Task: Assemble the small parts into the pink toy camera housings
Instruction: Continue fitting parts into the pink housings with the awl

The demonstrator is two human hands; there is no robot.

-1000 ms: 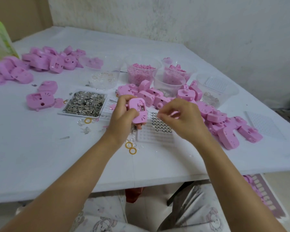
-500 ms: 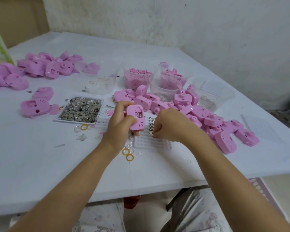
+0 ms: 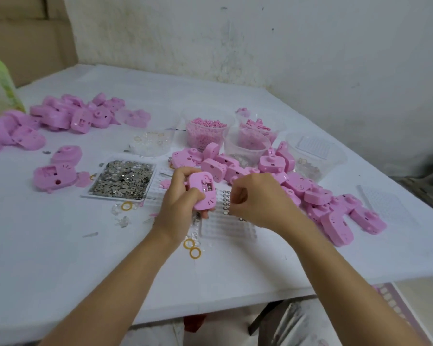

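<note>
My left hand [image 3: 181, 204] grips a pink toy camera housing [image 3: 202, 192], held upright with its open compartment toward me; small metal parts show inside it. My right hand [image 3: 259, 202] is just to its right, with curled fingers whose tips pinch at a small round part [image 3: 226, 213] in the white grid tray [image 3: 226, 227] on the table. Whether the part has left the tray is hidden by the fingers. More pink housings [image 3: 335, 211] lie heaped to the right.
A flat tray of silver metal pieces [image 3: 123, 181] sits left of my hands. Clear tubs stand behind: one with pink pellets [image 3: 205, 131], one with rings [image 3: 150, 142]. Another heap of housings [image 3: 68, 116] lies far left. Yellow rings [image 3: 191, 248] lie near my left wrist.
My right hand has dropped from above the grid tray down onto its row of round parts. My left hand keeps its hold on the housing and has barely moved.
</note>
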